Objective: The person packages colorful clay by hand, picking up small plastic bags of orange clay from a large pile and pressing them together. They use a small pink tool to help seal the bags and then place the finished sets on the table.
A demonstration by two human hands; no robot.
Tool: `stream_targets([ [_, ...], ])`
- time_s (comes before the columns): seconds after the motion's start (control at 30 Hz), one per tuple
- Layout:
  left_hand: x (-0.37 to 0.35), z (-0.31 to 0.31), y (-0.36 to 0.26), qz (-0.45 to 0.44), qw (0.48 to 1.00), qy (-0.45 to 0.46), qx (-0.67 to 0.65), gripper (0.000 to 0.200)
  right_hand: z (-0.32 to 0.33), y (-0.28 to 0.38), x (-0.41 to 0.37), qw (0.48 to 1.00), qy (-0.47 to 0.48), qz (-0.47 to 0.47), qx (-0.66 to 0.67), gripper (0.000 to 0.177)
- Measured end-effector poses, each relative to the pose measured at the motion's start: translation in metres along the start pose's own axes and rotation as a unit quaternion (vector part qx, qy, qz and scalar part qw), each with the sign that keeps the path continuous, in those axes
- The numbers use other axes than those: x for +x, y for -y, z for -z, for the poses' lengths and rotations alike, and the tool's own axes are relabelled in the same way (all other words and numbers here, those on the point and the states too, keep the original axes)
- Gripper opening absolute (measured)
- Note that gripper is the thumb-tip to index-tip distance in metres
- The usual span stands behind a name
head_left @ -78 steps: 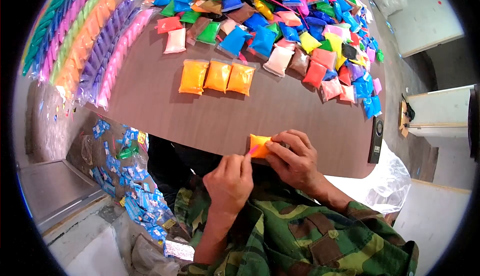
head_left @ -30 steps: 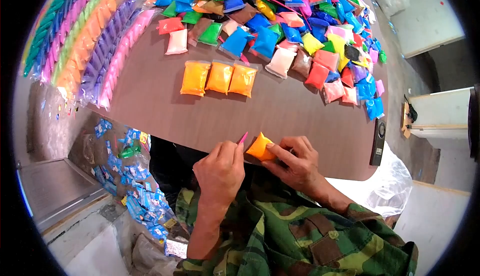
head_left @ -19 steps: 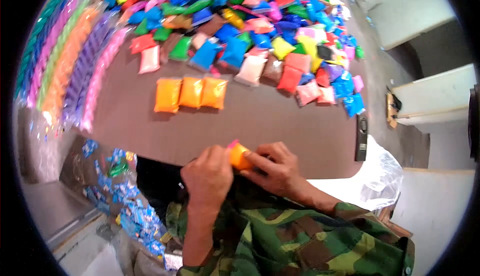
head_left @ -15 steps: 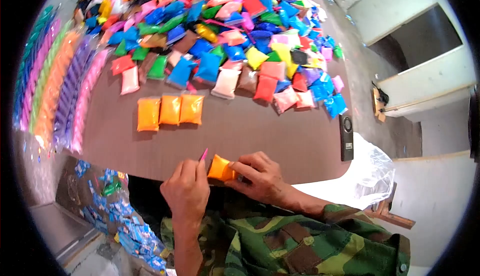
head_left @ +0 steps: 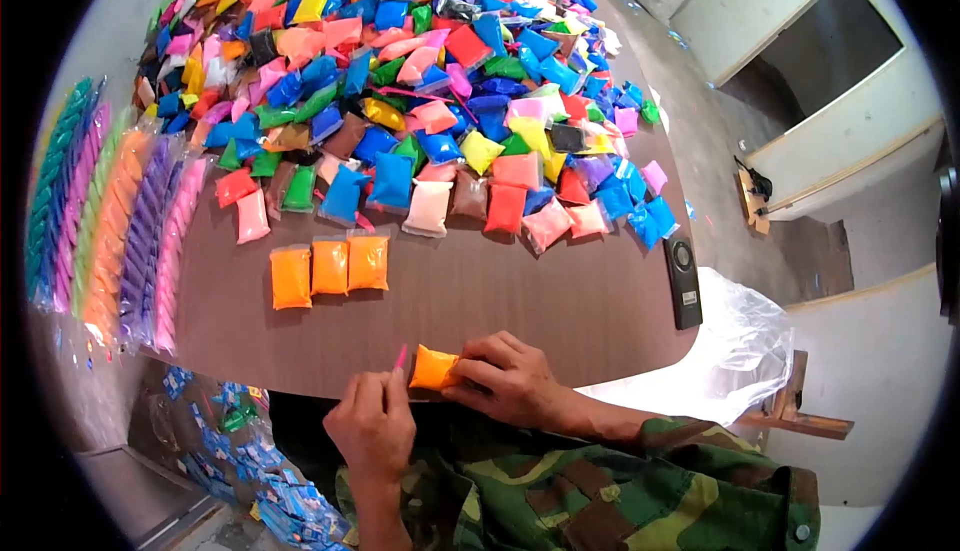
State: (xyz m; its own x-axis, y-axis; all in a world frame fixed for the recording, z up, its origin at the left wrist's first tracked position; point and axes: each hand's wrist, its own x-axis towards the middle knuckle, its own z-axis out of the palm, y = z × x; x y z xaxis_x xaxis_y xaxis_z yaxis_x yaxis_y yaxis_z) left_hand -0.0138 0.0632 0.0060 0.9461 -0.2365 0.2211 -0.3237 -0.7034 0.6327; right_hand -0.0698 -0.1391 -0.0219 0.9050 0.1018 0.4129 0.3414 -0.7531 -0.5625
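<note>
My left hand (head_left: 370, 419) is closed around a thin pink stick (head_left: 401, 357); only its pointed upper end shows above the fingers. Just right of it, an orange packet (head_left: 432, 368) lies at the table's near edge. My right hand (head_left: 508, 381) grips that packet's right side between thumb and fingers, covering part of it. Farther up the table, three more orange packets (head_left: 329, 267) lie side by side in a row, apart from both hands.
A large heap of small packets in many colours (head_left: 400, 101) covers the far part of the brown table (head_left: 480, 291). Long twisted bundles in clear plastic (head_left: 120, 231) line the left edge. A black device (head_left: 683, 281) sits at the right edge, beside clear plastic sheeting (head_left: 730, 351).
The view has tilted, so the table and heap sit lower in the picture. Both hands keep their hold on the pink stick and the orange packet, with little visible movement.
</note>
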Motion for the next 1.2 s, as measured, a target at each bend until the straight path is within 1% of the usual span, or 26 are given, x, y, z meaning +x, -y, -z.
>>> stream_targets([
  [0.03, -0.004, 0.000, -0.002, -0.017, 1.000, 0.010, -0.012, 0.015, -0.001, 0.000, 0.000, 1.000, -0.005, 0.000, 0.001, 0.028],
  [0.13, -0.014, -0.006, -0.018, -0.024, 0.997, 0.074, -0.019, 0.019, -0.001, -0.001, -0.001, 1.000, -0.012, 0.000, 0.004, 0.029],
  [0.17, -0.012, -0.008, -0.022, -0.036, 0.996, 0.080, 0.015, 0.019, 0.001, 0.000, -0.001, 1.000, -0.007, -0.004, 0.008, 0.028],
  [0.27, -0.006, -0.009, -0.012, 0.001, 0.997, 0.080, 0.023, 0.020, 0.004, 0.002, -0.001, 1.000, 0.003, -0.010, 0.012, 0.026],
  [0.33, -0.003, -0.013, 0.001, 0.003, 0.998, 0.047, 0.031, 0.019, 0.005, 0.003, 0.000, 1.000, 0.004, -0.006, 0.011, 0.026],
  [0.37, -0.001, -0.012, 0.005, 0.003, 0.999, 0.029, 0.036, 0.019, 0.004, 0.003, 0.000, 1.000, 0.001, -0.004, 0.008, 0.028],
  [0.47, -0.001, 0.002, 0.004, 0.046, 0.998, 0.026, 0.021, 0.017, 0.002, 0.003, -0.003, 1.000, -0.012, -0.005, -0.001, 0.032],
  [0.53, -0.007, 0.005, -0.005, 0.030, 0.999, 0.019, 0.008, 0.016, 0.005, 0.007, -0.002, 1.000, -0.022, -0.011, 0.001, 0.032],
  [0.63, -0.019, -0.002, -0.018, 0.024, 0.999, 0.033, -0.006, 0.017, 0.009, 0.008, 0.002, 0.997, -0.060, 0.041, -0.012, 0.032],
  [0.67, -0.023, -0.006, -0.020, 0.025, 0.999, 0.041, -0.010, 0.017, 0.008, 0.007, 0.001, 0.998, -0.038, 0.051, -0.006, 0.032],
  [0.73, -0.025, -0.014, -0.016, 0.022, 0.999, 0.029, -0.005, 0.018, 0.004, 0.002, -0.003, 0.997, 0.004, 0.073, 0.006, 0.031],
  [0.8, -0.021, -0.014, -0.006, 0.021, 1.000, 0.013, 0.000, 0.019, 0.005, 0.002, -0.003, 0.997, -0.014, 0.072, 0.006, 0.031],
  [0.93, -0.013, -0.008, 0.009, 0.051, 0.998, 0.016, 0.043, 0.021, 0.004, 0.001, -0.005, 0.997, -0.028, 0.073, 0.009, 0.031],
  [0.97, -0.013, -0.005, 0.008, 0.040, 0.998, 0.012, 0.038, 0.023, 0.004, 0.000, -0.007, 0.997, -0.031, 0.072, 0.010, 0.031],
  [1.07, -0.018, -0.003, -0.001, 0.069, 0.997, 0.037, -0.001, 0.020, 0.003, 0.000, -0.009, 0.998, -0.036, 0.045, 0.017, 0.031],
  [1.2, -0.025, -0.006, -0.015, 0.032, 0.999, 0.013, -0.018, 0.023, 0.010, 0.004, -0.012, 0.999, -0.037, -0.010, 0.002, 0.033],
])
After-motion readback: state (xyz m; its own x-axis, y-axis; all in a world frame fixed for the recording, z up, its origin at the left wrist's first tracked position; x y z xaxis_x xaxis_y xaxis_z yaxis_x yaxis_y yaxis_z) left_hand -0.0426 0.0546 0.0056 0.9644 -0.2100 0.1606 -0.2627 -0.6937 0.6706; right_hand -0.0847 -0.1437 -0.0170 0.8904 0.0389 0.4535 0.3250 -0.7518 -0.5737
